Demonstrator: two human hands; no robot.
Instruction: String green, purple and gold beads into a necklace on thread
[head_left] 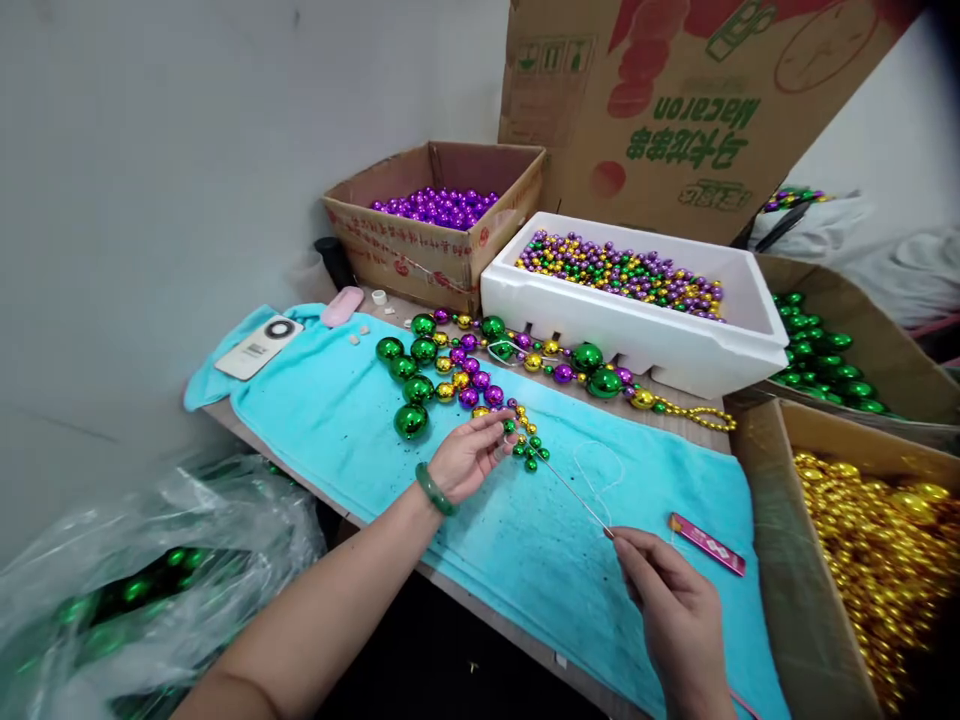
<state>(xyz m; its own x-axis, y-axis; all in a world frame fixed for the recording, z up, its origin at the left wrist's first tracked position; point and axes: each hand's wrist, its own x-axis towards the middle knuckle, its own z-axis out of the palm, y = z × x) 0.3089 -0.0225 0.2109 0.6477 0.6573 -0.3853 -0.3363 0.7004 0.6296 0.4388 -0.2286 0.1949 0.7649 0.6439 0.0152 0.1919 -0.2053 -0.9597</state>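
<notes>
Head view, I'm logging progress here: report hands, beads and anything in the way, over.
Left hand at small green beads, grip unclear. Right hand pinching thin rod, far end toward left hand. Pink packet beside right hand, apart from rod.

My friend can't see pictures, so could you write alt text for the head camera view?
A person's right hand holds a thin rod pointing toward the left hand and a small green bead at its fingertips, over a blue towel. Beyond them are larger green, purple and gold beads and a white box of mixed beads.
</notes>
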